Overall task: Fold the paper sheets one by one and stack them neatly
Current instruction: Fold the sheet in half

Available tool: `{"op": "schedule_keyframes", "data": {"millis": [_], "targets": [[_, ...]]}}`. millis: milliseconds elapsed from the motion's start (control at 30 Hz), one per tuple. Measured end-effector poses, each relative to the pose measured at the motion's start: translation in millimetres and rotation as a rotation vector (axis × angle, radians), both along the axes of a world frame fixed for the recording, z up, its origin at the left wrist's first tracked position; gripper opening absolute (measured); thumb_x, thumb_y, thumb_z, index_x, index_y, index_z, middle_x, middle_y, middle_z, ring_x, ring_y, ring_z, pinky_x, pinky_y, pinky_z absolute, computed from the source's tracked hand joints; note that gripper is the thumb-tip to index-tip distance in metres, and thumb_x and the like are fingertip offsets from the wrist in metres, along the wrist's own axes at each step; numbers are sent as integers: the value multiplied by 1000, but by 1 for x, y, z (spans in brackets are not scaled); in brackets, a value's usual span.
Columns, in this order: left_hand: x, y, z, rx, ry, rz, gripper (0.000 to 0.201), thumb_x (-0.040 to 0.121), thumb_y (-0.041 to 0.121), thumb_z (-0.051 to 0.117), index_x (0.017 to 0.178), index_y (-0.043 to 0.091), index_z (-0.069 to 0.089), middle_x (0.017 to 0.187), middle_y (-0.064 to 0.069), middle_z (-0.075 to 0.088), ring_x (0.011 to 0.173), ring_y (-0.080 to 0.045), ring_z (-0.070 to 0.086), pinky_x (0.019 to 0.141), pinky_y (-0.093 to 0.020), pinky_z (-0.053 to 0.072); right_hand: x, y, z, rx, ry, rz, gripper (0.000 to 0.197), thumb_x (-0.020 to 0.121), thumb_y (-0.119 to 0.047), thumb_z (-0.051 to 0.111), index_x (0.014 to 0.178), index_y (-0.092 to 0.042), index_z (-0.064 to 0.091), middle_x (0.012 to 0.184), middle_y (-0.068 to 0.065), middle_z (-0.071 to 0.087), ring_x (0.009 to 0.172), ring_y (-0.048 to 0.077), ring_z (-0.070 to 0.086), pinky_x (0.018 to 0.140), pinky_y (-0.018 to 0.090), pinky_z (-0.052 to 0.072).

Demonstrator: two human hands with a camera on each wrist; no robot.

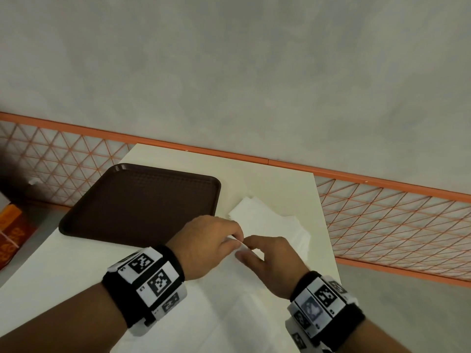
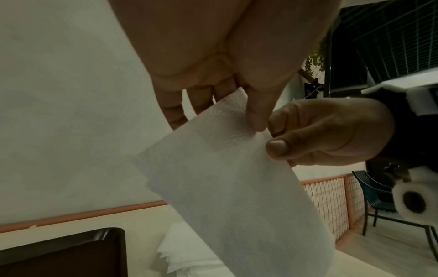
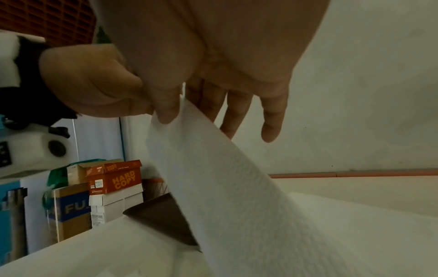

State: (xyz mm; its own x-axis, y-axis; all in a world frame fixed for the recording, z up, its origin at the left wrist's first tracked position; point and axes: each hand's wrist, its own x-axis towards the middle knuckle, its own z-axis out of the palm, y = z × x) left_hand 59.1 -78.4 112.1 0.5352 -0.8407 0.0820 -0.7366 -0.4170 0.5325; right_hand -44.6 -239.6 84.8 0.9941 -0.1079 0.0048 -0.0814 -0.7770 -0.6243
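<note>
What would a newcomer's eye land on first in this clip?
Both hands meet at table centre: the left hand and right hand pinch one thin white paper sheet by its top edge. Behind them lie a brown tray on the left and a loose paper pile on the right.

Readable text: right wrist view only.

Orange carton [image 3: 115, 177] on the stack of boxes left of the tabletop: "HARD COPY" in large yellow letters on its front face, and the same words smaller on its raised lid flap; the small print on its white label cannot be read. Blue-banded box [image 3: 71, 209] below and to the left of it: white letters "FU", the rest hidden behind the white boxes. Wristbands [image 1: 145, 284] in the head view carry black-and-white square code markers with small digits beside them, too blurred to read. Orange box [image 1: 12, 233] at the left edge of the head view shows yellow print, not legible.
</note>
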Motion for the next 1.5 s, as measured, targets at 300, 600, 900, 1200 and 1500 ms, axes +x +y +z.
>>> {"op": "schedule_keyframes", "data": {"millis": [300, 600, 900, 1200, 1500], "targets": [[19, 28, 6, -68, 224, 107, 7, 89, 29, 65, 94, 29, 70, 84, 16, 68, 75, -2, 61, 70, -20, 53, -16, -24, -1, -26, 23, 28, 18, 97, -34, 53, 97, -26, 69, 84, -16, 67, 80, 8, 60, 76, 24, 48], [5, -4, -1, 269, -63, -68, 27, 93, 48, 51, 108, 30, 64, 99, 10, 66, 91, -7, 61, 86, -34, 53, -11, -11, 17, -206, 58, 41, 23, 96, -40, 51, 106, -27, 68, 99, -6, 71, 90, 17, 63, 80, 29, 49], [14, 1, -5, 190, 70, -51, 18, 90, 45, 57, 95, 31, 67, 85, 12, 68, 78, -3, 62, 77, -32, 55, -17, -30, 21, -131, 208, -37, 10, 85, -31, 65, 86, -22, 67, 79, -7, 65, 73, 10, 56, 64, 20, 42], [10, -8, -7, 245, 50, -95, 21, 92, 43, 54, 97, 26, 66, 84, 6, 67, 78, -12, 63, 76, -37, 55, -3, -25, 34, 87, 178, 18, 17, 85, -41, 70, 77, -26, 68, 73, -9, 66, 64, 0, 56, 62, 13, 44], [10, -7, 2, 273, 92, -132, 19, 94, 41, 54, 88, 26, 65, 66, 12, 52, 70, -10, 58, 70, -29, 50, -8, -23, 32, -346, 99, 140, 24, 96, -44, 47, 107, -31, 63, 101, -9, 68, 92, 15, 60, 77, 29, 46]]}}
